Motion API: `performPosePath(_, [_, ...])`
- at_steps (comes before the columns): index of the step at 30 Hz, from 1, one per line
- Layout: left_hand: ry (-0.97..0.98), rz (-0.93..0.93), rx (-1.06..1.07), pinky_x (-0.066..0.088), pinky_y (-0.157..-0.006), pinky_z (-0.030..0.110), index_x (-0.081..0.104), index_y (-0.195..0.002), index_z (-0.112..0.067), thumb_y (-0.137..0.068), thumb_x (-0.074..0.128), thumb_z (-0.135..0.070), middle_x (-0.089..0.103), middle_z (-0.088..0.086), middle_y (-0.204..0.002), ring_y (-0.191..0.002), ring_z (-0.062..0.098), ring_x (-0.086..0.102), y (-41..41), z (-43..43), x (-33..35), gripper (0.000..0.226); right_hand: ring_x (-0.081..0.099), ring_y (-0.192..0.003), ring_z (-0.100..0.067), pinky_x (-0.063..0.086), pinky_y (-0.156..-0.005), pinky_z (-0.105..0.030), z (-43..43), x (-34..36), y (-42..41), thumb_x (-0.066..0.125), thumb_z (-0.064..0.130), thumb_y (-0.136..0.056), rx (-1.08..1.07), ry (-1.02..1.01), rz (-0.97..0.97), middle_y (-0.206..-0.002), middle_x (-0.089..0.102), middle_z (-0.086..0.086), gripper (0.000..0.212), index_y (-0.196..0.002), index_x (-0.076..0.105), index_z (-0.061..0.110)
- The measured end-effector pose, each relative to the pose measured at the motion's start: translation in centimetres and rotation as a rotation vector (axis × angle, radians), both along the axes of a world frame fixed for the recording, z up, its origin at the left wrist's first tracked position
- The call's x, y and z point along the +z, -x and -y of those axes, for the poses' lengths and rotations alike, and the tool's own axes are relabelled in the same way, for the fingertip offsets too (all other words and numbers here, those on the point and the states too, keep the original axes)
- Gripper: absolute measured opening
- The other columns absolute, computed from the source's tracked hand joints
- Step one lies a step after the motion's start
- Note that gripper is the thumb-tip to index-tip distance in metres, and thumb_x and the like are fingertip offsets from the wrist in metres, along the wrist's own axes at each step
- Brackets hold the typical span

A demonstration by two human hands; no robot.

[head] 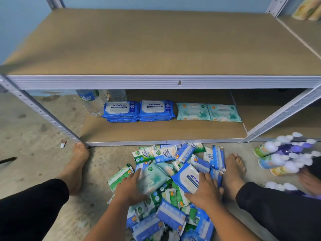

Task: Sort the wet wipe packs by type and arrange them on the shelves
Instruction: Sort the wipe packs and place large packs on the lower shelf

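Both palms down, left hand (129, 188), right hand (205, 190), fingers (202, 177) spread

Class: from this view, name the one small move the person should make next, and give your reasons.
Probably grip the blue antabax pack under the right hand and lift it clear of the pile. The hand lies on it, it sits on top, and matching antabax stacks stand on the lower shelf, left of the teal packs.
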State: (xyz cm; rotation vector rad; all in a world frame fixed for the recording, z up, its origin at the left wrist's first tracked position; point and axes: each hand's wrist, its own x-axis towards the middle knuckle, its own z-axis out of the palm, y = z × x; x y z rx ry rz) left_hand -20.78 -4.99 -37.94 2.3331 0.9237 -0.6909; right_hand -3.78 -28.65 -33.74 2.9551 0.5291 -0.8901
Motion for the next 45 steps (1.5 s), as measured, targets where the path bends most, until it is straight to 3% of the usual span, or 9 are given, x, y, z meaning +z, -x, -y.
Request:
performPosePath(2, [-0.016,-0.027,0.039,0.036,-0.114,0.045,-0.003,-0.16,-0.026,-0.06,0.077,-0.074,0.021,0.001,-0.164,-0.143,0.028,0.033,0.2,0.5,0.5,0.137,0.036,-0.131,-0.022,0.037,-0.099,-0.047,0.4,0.8,0.0,0.066,0.072,-0.066,0.03,-0.018,-0.011,-0.142,0.033,0.006,0.098,-0.145,0.029,0.028])
performPosePath(9, [-0.054,0.1,0.009,0.041,-0.109,0.038,0.036,-0.152,-0.031,-0.053,0.072,-0.068,0.039,-0.009,-0.144,-0.122,0.015,0.05,0.2,1.7,2.5,0.112,0.039,-0.132,-0.022,0.026,-0.113,-0.045,0.7,4.4,-2.3,0.065,0.051,-0.064,0.131,-0.078,0.043,-0.14,0.041,0.006,0.094,-0.147,0.029,0.026])
performPosePath(14, [-0.105,0.264,-0.085,0.044,-0.107,0.035,0.037,-0.153,-0.03,-0.053,0.068,-0.064,0.041,-0.008,-0.147,-0.116,0.015,0.053,-3.9,0.5,5.3,0.11,0.048,-0.126,-0.017,0.032,-0.106,-0.04,1.1,6.2,-7.6,0.067,0.045,-0.06,0.16,-0.103,0.097,-0.136,0.05,0.01,0.097,-0.149,0.031,0.031])
performPosePath(18, [-0.212,0.359,-0.123,0.047,-0.099,0.037,0.045,-0.15,-0.022,-0.058,0.08,-0.052,0.048,0.0,-0.139,-0.111,0.024,0.057,-8.7,-0.8,7.1,0.102,0.057,-0.114,-0.012,0.032,-0.09,-0.036,2.0,6.6,-12.4,0.064,0.041,-0.054,0.173,-0.076,0.197,-0.115,0.059,0.015,0.069,-0.121,0.048,0.036])
performPosePath(25, [-0.176,0.46,-0.192,0.051,-0.1,0.037,0.041,-0.152,-0.022,-0.062,0.088,-0.036,0.043,0.004,-0.143,-0.115,0.024,0.055,-20.4,-2.7,8.9,0.102,0.055,-0.11,-0.015,0.031,-0.084,-0.036,1.3,3.8,-19.8,0.065,0.033,-0.054,0.149,-0.1,0.192,-0.108,0.058,0.014,0.057,-0.11,0.053,0.033])
performPosePath(28, [-0.188,0.497,-0.296,0.042,-0.11,0.035,0.041,-0.152,-0.023,-0.062,0.089,-0.04,0.044,0.009,-0.147,-0.127,0.027,0.05,-27.6,-4.1,7.7,0.103,0.054,-0.112,-0.015,0.031,-0.088,-0.037,0.3,1.7,-22.3,0.069,0.032,-0.056,0.137,-0.136,0.172,-0.112,0.059,0.014,0.06,-0.115,0.055,0.033])
performPosePath(32, [-0.234,0.473,-0.394,0.046,-0.096,0.029,0.041,-0.151,-0.031,-0.072,0.085,-0.042,0.059,0.011,-0.138,-0.117,0.028,0.06,-36.1,-4.9,6.2,0.091,0.051,-0.119,-0.013,0.025,-0.089,-0.037,-0.9,-0.6,-25.0,0.069,0.031,-0.058,0.152,-0.151,0.144,-0.119,0.057,0.014,0.071,-0.127,0.054,0.035])
performPosePath(35, [-0.2,0.463,-0.406,0.037,-0.108,0.03,0.029,-0.155,-0.04,-0.073,0.083,-0.05,0.047,0.008,-0.149,-0.13,0.024,0.049,-40.5,-6.0,3.1,0.098,0.043,-0.132,-0.011,0.024,-0.101,-0.038,-1.5,-1.6,-27.0,0.071,0.034,-0.065,0.151,-0.152,0.141,-0.139,0.051,0.015,0.081,-0.142,0.047,0.036])
performPosePath(45, [-0.28,0.586,-0.525,0.038,-0.112,0.033,0.047,-0.147,-0.037,-0.071,0.083,-0.042,0.047,0.005,-0.151,-0.133,0.025,0.051,-41.7,-7.2,-1.8,0.084,0.029,-0.144,-0.002,0.022,-0.11,-0.037,-2.6,-3.8,-28.2,0.072,0.035,-0.071,0.14,-0.162,0.111,-0.155,0.039,0.015,0.085,-0.15,0.04,0.035])
